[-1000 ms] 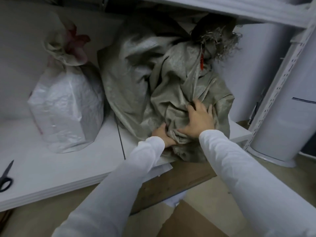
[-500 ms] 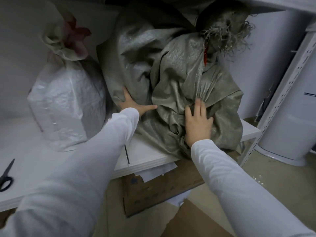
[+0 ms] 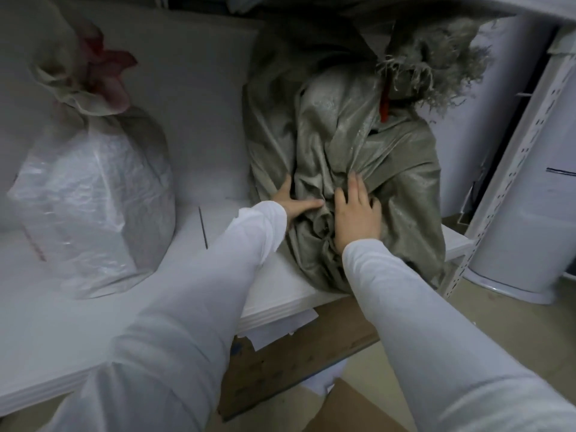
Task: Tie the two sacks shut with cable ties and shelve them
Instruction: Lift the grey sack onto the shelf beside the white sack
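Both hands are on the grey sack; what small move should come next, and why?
Probably push the grey sack deeper onto the shelf: the left hand and right hand press flat against it, and its lower end lies right at the front edge.

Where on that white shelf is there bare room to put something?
On the white shelf board, one bare strip lies between the white plastic sack and the grey woven sack; another runs along the front edge before the white sack. The right end is crowded: the grey sack fills it, left hand and right hand pressing it.
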Demonstrator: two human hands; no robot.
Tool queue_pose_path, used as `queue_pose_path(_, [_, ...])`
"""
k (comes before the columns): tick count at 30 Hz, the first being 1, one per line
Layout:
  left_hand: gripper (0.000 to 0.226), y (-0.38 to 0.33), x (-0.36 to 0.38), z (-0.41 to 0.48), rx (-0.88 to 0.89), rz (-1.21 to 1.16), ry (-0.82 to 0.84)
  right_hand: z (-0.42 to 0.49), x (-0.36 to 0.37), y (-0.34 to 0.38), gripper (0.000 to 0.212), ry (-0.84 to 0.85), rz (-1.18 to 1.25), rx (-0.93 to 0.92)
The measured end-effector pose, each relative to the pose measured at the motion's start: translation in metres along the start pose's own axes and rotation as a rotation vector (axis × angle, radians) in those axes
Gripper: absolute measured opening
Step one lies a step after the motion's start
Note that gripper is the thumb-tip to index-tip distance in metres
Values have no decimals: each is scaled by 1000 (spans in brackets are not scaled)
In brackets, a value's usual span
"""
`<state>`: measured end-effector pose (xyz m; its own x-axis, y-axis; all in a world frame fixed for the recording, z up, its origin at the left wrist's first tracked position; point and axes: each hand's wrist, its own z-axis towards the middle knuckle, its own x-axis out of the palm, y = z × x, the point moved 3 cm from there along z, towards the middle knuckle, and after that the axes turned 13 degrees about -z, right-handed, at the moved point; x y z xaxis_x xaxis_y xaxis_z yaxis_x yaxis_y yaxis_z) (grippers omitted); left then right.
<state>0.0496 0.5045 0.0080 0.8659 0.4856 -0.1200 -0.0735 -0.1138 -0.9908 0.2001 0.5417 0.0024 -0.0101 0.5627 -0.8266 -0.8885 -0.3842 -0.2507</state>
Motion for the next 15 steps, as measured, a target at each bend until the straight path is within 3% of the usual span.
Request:
queue_pose_path(2, [139,3,4,-12,44,46,10,10,-6,-1,69,107,23,-10])
queue_pose_path(5, [107,-4,-13,-35,56,180,31,-1,-18,0,86,171,111,2])
queue_pose_path(8, [85,-8,-45,-52,93,317,-53,-27,-40,8,89,103,200,57])
queue_pose_path(15, [86,-10,-116,-121,115,537,-168,-70,-100,76,89,38,344,-29])
